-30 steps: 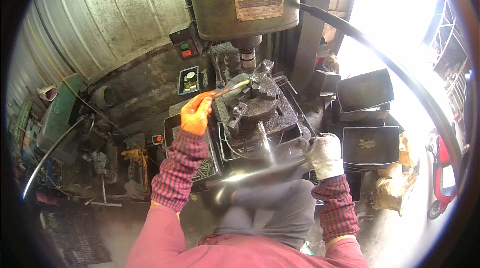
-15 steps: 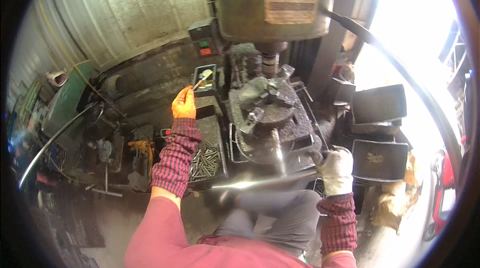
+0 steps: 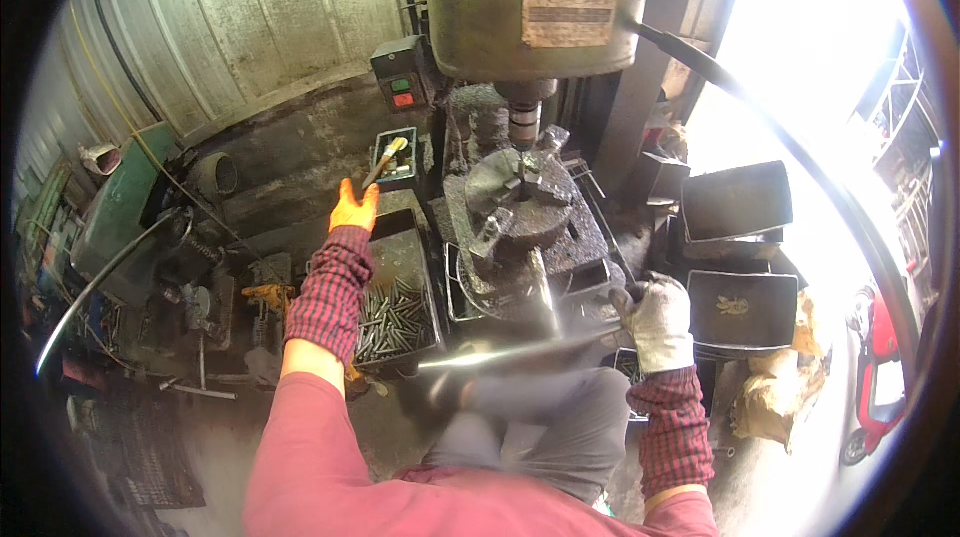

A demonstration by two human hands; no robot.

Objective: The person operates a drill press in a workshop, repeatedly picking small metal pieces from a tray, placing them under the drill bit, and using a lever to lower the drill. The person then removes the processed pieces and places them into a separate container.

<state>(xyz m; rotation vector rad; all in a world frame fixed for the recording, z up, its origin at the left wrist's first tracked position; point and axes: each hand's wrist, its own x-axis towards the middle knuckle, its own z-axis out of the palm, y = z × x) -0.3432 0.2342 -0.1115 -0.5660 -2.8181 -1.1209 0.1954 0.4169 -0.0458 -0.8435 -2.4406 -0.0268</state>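
Note:
My left hand (image 3: 353, 209), in an orange glove, has its finger and thumb apart. Just beyond its fingertips, a small brush (image 3: 385, 161) with pale yellowish bristles rests on a small dark open box (image 3: 412, 177). My right hand (image 3: 662, 322), in a greyish-white glove, is wrapped round the end of a long shiny metal bar (image 3: 500, 353), which is partly blurred and reaches left above my knees. Between the hands, a round chuck (image 3: 497, 187) sits on the chip-covered machine table (image 3: 575, 227). A drill spindle (image 3: 524, 122) hangs over it.
A tray (image 3: 438, 322) of several metal pins stands beside my left forearm. Dark bins (image 3: 740, 199) are at the right, near a thick black hose (image 3: 800, 137). A switch box (image 3: 398, 72) with green and red buttons stands at the back. A green machine part (image 3: 125, 197) is far left.
My left hand has let go of the brush, which now lies on the small box, and has drawn back slightly. The right hand keeps its grip on the bar. The whole view has shifted a little.

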